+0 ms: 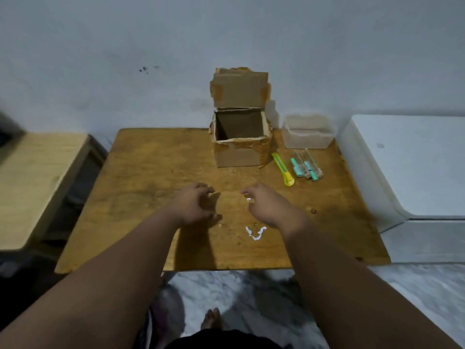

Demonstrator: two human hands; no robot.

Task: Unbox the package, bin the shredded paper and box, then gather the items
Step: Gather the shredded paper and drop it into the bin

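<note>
- Clearing leftover shredded paper: right hand [268, 206] pinches a scrap [249, 199]; left hand [195, 205] hovers half-curled, empty.
- Next, judging: pick up the strip [256, 233] on the table [151, 172].

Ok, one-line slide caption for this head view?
Both hands, left hand and right hand, pick paper shreds off the wooden table before the opened, empty-looking cardboard box.

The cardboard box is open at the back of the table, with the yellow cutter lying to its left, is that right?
Not quite. In the head view the cardboard box is open at the back of the table, but the yellow cutter lies to its right, between the box and the teal items.
</note>
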